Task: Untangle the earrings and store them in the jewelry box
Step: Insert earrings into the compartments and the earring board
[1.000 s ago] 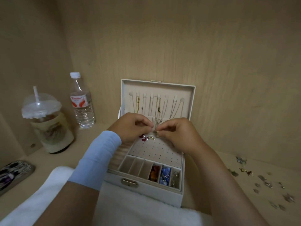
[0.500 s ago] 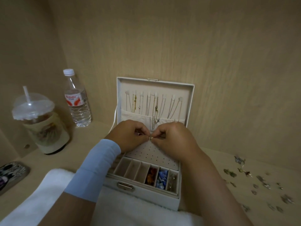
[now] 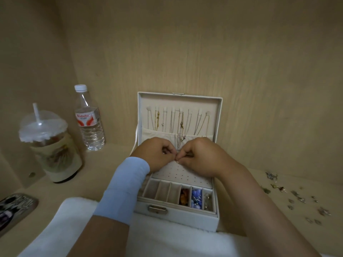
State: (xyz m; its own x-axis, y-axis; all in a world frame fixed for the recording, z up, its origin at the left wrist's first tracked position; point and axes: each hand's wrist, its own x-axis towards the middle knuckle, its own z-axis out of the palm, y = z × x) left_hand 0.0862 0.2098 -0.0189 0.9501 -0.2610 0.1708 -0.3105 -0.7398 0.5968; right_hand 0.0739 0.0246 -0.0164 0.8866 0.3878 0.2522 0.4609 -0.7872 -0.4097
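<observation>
A white jewelry box (image 3: 178, 217) stands open in the middle of the shelf, its lid upright with several chains hanging inside. My left hand (image 3: 156, 153) and my right hand (image 3: 199, 156) meet fingertip to fingertip over the box's perforated earring panel (image 3: 182, 178). Between the fingertips both hands pinch a small earring (image 3: 177, 161), mostly hidden. Front compartments hold orange, blue and silver pieces (image 3: 195, 198). More loose earrings (image 3: 297, 197) lie scattered on the shelf to the right.
A lidded plastic cup with a straw (image 3: 50, 145) and a water bottle (image 3: 90, 118) stand at the left. A phone (image 3: 14, 208) lies at the left edge. A white towel (image 3: 167, 242) lies under the box's front. Wooden walls close the back and left.
Both hands stay together over the panel. The red and pearl earrings seen by the fingers a second ago are now hidden. The view has shifted slightly.
</observation>
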